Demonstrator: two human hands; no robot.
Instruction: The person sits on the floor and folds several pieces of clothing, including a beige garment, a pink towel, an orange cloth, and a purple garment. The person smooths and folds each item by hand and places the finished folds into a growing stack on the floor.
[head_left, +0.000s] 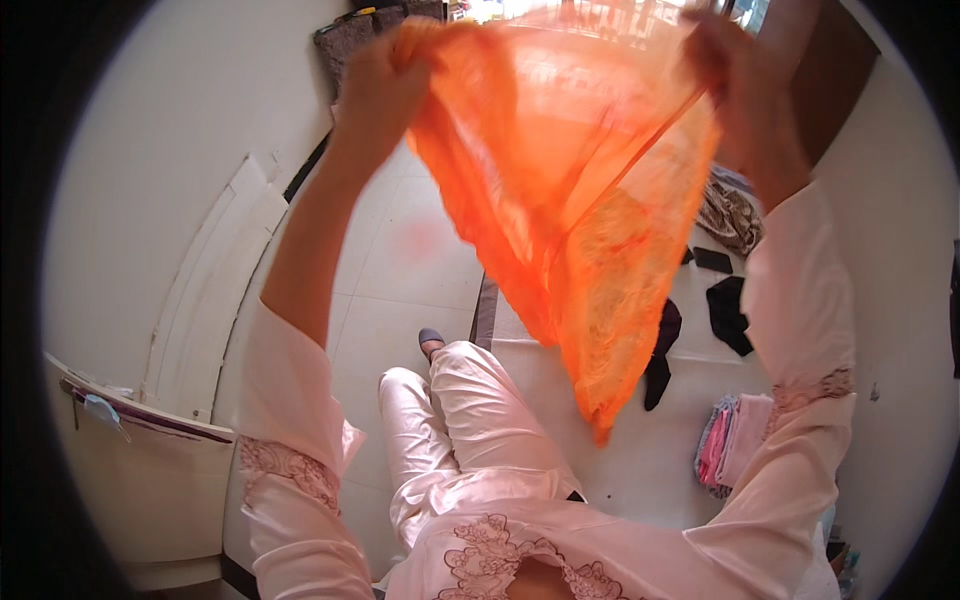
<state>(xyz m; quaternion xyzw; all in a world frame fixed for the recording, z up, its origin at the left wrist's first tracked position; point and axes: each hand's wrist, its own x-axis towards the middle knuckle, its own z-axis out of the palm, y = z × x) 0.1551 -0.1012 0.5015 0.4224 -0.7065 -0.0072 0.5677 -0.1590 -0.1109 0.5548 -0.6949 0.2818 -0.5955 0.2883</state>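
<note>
A thin, sheer orange cloth (555, 172) hangs spread between my raised hands, its folds narrowing to a point above the pale surface beside my legs. At the upper left, my left hand (390, 90) grips one side of the cloth. My right hand (731, 90), blurred, grips the other side at the upper right. Black socks (729, 315) and a dark flat object (712, 260) lie on the surface behind the cloth. Nearer my right sleeve stands a folded stack of pink and grey cloths (733, 442).
Patterned brown fabric (727, 214) lies in a heap at the right. A white panel (214, 277) leans at the left wall. At the lower left, a blue face mask (103, 412) hangs by a white furniture edge (172, 424). Tiled floor (390, 255) shows beside the pale surface.
</note>
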